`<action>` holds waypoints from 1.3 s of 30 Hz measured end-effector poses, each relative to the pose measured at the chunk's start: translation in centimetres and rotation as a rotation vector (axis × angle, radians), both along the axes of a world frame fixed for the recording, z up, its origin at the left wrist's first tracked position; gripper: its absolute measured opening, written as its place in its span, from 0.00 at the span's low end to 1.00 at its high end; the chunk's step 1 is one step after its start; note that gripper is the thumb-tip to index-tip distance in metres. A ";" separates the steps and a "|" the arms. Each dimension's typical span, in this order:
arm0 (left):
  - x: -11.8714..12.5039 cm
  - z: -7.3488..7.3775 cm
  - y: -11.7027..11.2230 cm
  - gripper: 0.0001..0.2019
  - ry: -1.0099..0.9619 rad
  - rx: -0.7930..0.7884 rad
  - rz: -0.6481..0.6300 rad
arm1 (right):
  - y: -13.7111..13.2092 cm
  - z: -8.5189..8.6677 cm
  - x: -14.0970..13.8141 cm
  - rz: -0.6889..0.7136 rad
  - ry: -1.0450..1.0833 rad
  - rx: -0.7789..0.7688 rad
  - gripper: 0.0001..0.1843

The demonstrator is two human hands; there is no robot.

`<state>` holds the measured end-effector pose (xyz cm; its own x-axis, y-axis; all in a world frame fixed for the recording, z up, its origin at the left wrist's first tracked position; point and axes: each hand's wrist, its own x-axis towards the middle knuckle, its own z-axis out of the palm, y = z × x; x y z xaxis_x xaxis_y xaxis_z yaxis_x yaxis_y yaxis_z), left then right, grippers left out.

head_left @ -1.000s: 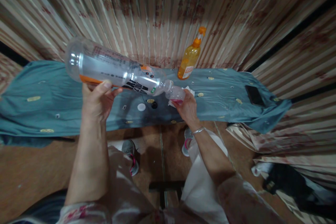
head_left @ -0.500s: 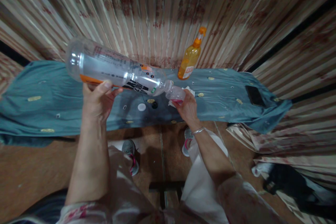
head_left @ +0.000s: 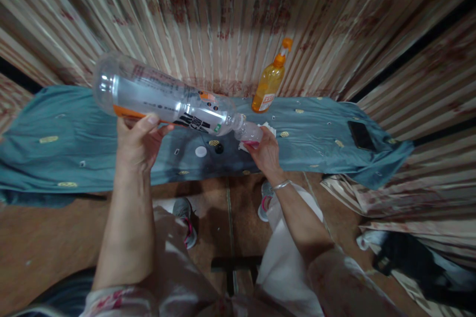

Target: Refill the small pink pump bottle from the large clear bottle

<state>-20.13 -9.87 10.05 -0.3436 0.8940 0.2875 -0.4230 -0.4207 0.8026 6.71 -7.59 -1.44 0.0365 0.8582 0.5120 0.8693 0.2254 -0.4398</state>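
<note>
My left hand point(head_left: 137, 146) grips a large clear plastic bottle point(head_left: 163, 99) from below. The bottle is tipped almost flat, its mouth pointing right and down. That mouth meets a small clear container point(head_left: 250, 132) with a pink base, held in my right hand point(head_left: 265, 152), whose fingers wrap round it. Both are held over a table draped in a teal cloth point(head_left: 67, 129). A white cap point(head_left: 201, 151) and a small black cap point(head_left: 219, 148) lie on the cloth below the bottle. White tissue point(head_left: 268, 128) shows behind my right hand.
An orange pump bottle point(head_left: 268, 81) stands at the back of the table against striped curtains. A dark phone point(head_left: 360, 135) lies near the table's right end. Brown floor and my grey shoes point(head_left: 186, 218) are below. A dark bag point(head_left: 409, 257) sits on the floor at right.
</note>
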 end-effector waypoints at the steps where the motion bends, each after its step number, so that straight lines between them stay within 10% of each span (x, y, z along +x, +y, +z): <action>1: 0.0 0.0 0.0 0.27 0.003 0.001 0.002 | 0.0 0.0 0.0 0.001 0.000 -0.001 0.35; 39: 0.5 0.3 0.0 0.25 0.003 0.013 0.015 | 0.1 -0.1 0.2 0.011 -0.013 0.003 0.34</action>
<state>-19.63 -9.85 10.35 -0.3565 0.8847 0.3003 -0.4140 -0.4377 0.7981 6.92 -7.45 -1.58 0.0200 0.8570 0.5149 0.8726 0.2365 -0.4275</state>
